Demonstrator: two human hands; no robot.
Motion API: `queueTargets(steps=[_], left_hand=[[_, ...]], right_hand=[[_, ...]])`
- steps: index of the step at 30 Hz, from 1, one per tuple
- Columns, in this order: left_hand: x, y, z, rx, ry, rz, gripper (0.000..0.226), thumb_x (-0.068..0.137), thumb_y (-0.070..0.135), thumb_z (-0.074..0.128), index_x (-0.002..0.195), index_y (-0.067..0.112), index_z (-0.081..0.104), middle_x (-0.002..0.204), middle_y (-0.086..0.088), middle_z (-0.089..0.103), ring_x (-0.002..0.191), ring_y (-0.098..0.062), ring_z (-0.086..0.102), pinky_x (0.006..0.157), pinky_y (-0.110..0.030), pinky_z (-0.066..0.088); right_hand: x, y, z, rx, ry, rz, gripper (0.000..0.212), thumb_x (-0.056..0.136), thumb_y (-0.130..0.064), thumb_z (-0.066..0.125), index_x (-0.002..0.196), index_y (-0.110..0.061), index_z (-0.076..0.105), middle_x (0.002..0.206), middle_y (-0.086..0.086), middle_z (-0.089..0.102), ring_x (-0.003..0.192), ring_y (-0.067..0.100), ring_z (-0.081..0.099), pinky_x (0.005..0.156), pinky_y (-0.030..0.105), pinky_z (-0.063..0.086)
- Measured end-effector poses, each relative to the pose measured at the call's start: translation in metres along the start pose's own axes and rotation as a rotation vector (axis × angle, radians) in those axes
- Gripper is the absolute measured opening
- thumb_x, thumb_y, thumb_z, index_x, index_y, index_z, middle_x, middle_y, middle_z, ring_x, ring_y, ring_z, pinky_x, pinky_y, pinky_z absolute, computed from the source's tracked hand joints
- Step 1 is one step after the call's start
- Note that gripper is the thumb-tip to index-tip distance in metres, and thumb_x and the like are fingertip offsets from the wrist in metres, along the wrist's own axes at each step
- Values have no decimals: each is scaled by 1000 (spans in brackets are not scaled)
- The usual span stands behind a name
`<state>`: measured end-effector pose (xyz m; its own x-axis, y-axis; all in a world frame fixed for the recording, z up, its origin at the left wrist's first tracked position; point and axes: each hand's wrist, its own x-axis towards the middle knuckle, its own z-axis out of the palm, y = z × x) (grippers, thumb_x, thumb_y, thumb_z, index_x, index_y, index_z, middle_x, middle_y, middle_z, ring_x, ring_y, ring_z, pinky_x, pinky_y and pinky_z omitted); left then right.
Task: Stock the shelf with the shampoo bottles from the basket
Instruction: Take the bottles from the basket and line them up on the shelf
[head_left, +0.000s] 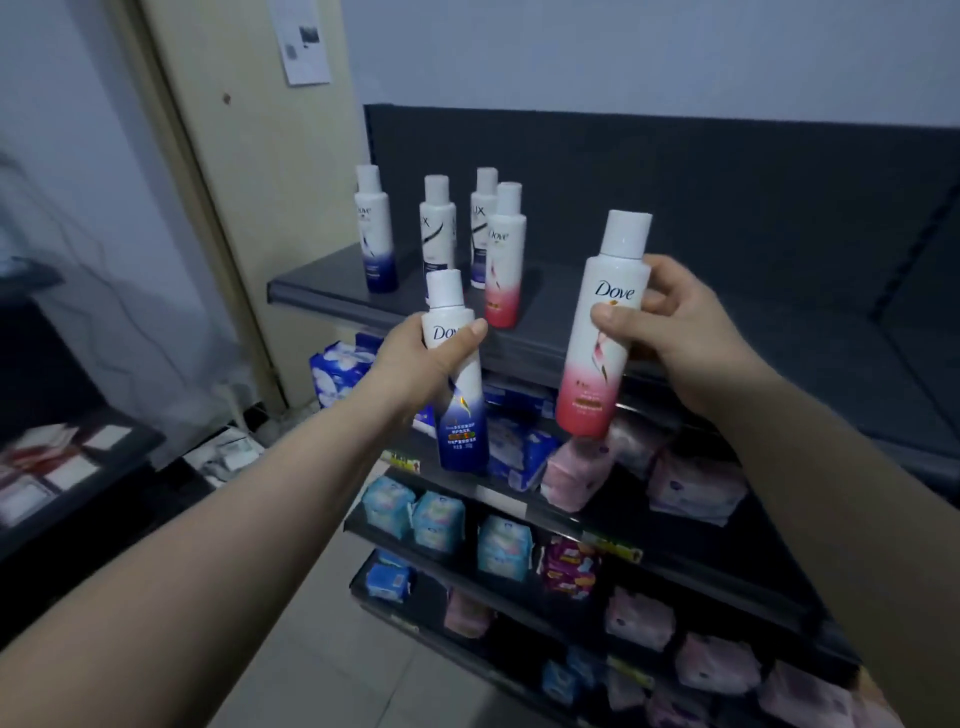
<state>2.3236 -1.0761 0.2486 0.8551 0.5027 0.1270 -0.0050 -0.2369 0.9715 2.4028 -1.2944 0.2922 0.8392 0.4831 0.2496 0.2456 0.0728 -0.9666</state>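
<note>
The left hand (415, 358) grips a blue Dove bottle (457, 379), the right hand (675, 322) a pink Dove bottle (602, 332). Both bottles stand near upright, caps up, in front of the top shelf (332, 291), where four bottles stand

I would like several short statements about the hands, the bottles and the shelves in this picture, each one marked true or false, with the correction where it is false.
1. The left hand holds a blue-bottomed bottle. True.
2. The right hand is empty. False: it grips a pink-bottomed bottle.
3. The top shelf already carries standing bottles. True.
4. Both held bottles have their caps off. False: each has a white cap on.
5. Tins fill the shelves below. False: the lower shelves hold soft packets.
</note>
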Motion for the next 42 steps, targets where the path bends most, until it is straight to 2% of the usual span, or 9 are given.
queueTargets(steps=[5, 9, 15, 19, 25, 32, 36, 39, 42], left_hand=[[49, 13, -9, 20, 46, 57, 31, 87, 38, 67, 93, 9, 56, 65, -4, 57, 39, -7, 49, 41, -21, 38], [69, 15, -12, 34, 49, 91, 50, 80, 44, 69, 102, -1, 58, 78, -12, 62, 64, -19, 56, 60, -32, 46], [93, 14, -18, 72, 40, 113, 42, 89, 35, 65, 110, 0, 54, 99, -30, 63, 71, -24, 58, 63, -38, 49], [111, 15, -32, 84, -21, 123, 31, 91, 34, 62, 108, 9, 55, 105, -25, 64, 83, -29, 62, 76, -52, 55], [142, 10, -59, 21, -171, 110, 38, 95, 41, 53, 119, 12, 50, 106, -17, 66, 81, -20, 63, 65, -32, 51], [167, 10, -85, -172, -408, 119, 43, 97, 32, 51, 123, -3, 53, 113, -28, 64, 97, -32, 64, 86, -43, 53], [177, 14, -93, -183, -401, 209, 38, 76, 39, 69, 102, 11, 64, 90, -6, 71, 77, -14, 67, 65, -26, 55], [189, 19, -100, -190, -368, 277, 36, 67, 40, 80, 94, 20, 68, 92, -5, 73, 86, -19, 69, 78, -33, 58], [195, 27, -105, -185, -354, 348, 27, 70, 33, 75, 91, 20, 66, 87, -2, 72, 82, -16, 67, 80, -35, 55]], right_hand=[[78, -10, -5, -67, 22, -69, 38, 84, -9, 70, 117, -13, 52, 87, 0, 72, 76, 13, 70, 63, 29, 56], [140, -1, -16, -133, 66, -70, 36, 82, -13, 73, 111, -18, 52, 101, 7, 71, 86, 20, 70, 69, 37, 55], [211, 33, -8, -222, 66, -37, 39, 81, -13, 73, 109, -24, 49, 108, 8, 68, 97, 22, 67, 86, 45, 55], [231, 58, 5, -267, 58, -2, 46, 82, -14, 73, 118, -22, 47, 111, 6, 66, 101, 20, 65, 88, 42, 54], [228, 73, 10, -297, 127, 6, 49, 87, -21, 69, 130, -20, 46, 116, 6, 65, 99, 14, 64, 81, 31, 52], [203, -4, 35, -643, 431, -370, 48, 92, -34, 55, 138, -24, 46, 136, -5, 52, 124, 4, 49, 107, 29, 38], [190, -59, 99, -792, 238, -512, 37, 91, -26, 58, 127, -21, 58, 110, -8, 62, 98, 5, 57, 95, 24, 46], [195, -78, 149, -921, -31, -369, 38, 91, -35, 60, 127, -24, 59, 104, -11, 64, 90, 2, 59, 82, 15, 46], [208, -83, 177, -894, -146, -280, 29, 90, -32, 64, 114, -16, 67, 92, 4, 71, 73, 9, 63, 72, 28, 54]])
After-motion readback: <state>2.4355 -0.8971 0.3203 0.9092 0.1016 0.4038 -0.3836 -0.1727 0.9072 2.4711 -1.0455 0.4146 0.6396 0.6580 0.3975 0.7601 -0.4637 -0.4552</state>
